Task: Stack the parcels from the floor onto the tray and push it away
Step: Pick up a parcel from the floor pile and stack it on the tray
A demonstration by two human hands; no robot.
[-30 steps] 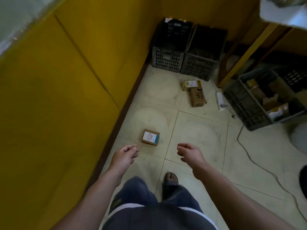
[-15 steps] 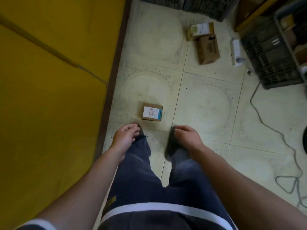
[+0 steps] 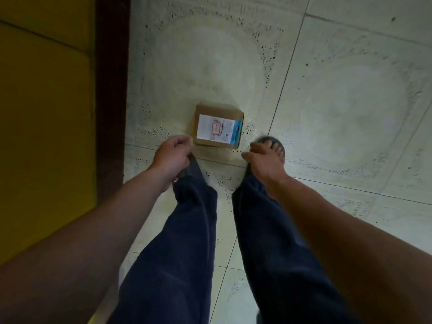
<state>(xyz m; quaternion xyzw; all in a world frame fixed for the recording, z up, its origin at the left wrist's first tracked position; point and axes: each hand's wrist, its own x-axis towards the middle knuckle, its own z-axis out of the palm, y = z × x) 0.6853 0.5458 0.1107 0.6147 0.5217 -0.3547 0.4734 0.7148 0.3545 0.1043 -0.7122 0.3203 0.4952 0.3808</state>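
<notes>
Left hand [image 3: 171, 155] beside parcel [image 3: 218, 126], right hand [image 3: 264, 161] near

The print on the white label [image 3: 216, 128] of the small brown cardboard parcel [image 3: 218, 111] was too blurred to read. The left hand [image 3: 171, 155] hid its fingertips and most of the left foot [image 3: 192, 163]. I couldn't tell whether it touched the parcel's near corner. The right hand [image 3: 264, 163] blurred into the toes of the dark-sandalled right foot [image 3: 278, 146]. Dark blue trouser legs [image 3: 187, 242] ran off the bottom edge.
</notes>
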